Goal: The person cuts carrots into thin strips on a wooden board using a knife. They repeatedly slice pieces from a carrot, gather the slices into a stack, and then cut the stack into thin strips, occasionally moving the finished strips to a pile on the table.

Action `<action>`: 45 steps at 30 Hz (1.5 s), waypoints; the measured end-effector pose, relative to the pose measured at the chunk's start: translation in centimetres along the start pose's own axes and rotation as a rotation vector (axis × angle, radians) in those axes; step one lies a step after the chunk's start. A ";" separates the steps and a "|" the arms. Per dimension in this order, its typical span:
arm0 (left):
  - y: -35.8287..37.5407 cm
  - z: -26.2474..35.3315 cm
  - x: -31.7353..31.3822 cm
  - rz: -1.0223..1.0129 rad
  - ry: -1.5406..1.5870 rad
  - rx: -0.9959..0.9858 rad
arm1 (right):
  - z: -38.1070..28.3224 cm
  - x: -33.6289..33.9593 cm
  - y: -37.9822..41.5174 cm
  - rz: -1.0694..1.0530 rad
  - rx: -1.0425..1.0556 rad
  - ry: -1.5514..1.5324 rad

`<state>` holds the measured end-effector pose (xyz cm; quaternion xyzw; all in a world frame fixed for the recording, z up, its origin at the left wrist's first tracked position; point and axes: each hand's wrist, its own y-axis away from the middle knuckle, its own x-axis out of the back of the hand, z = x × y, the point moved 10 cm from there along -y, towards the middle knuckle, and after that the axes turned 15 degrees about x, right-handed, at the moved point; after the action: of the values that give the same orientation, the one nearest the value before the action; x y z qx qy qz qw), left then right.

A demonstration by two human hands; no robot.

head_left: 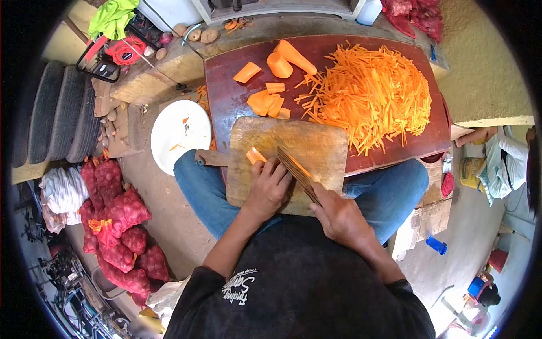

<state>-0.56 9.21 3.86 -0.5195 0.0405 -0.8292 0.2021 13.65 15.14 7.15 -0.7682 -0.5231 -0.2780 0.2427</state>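
A worn wooden cutting board (319, 141) lies at the near edge of a dark red table (226, 56). My right hand (341, 217) grips a knife (296, 172), its blade slanting up and left over the board. Left of the blade, my left hand (268, 186) has its fingers bent over a carrot piece (256, 155), holding it on the board. A strip of orange shows along the blade's upper side. Beyond the board lie carrot slices (262, 103) and thick carrot chunks (279, 65). A large heap of carrot sticks (378, 93) covers the table's right part.
A white round lid or basin (180, 135) with orange scraps is on the floor left of the table. Red net sacks (121, 226) and stacked tyres (56, 113) stand farther left. My knees flank the board. A blue object (436, 245) lies on the right floor.
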 end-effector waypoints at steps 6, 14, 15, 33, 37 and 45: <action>0.0 0.1 0.0 0.018 0.003 -0.024 | -0.6 0.5 0.0 -0.026 -0.017 -0.002; -0.2 0.4 0.0 -0.017 -0.021 -0.041 | -1.4 1.0 0.6 -0.121 -0.031 0.061; -0.2 0.3 -0.1 -0.009 -0.017 -0.038 | -1.1 0.9 0.3 -0.095 -0.008 0.058; -0.5 0.0 0.0 -0.005 0.029 -0.021 | 0.7 -0.1 -1.6 -0.029 -0.034 -0.018; -0.2 -0.1 0.0 0.033 0.059 -0.006 | 0.2 0.1 -1.1 -0.053 -0.064 -0.067; -0.4 -0.3 0.3 0.057 0.095 0.003 | 0.1 0.0 -1.2 -0.047 -0.083 -0.077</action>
<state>-1.04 9.44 4.08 -0.4778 0.0634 -0.8470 0.2242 12.58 15.64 7.16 -0.7754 -0.5380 -0.2750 0.1838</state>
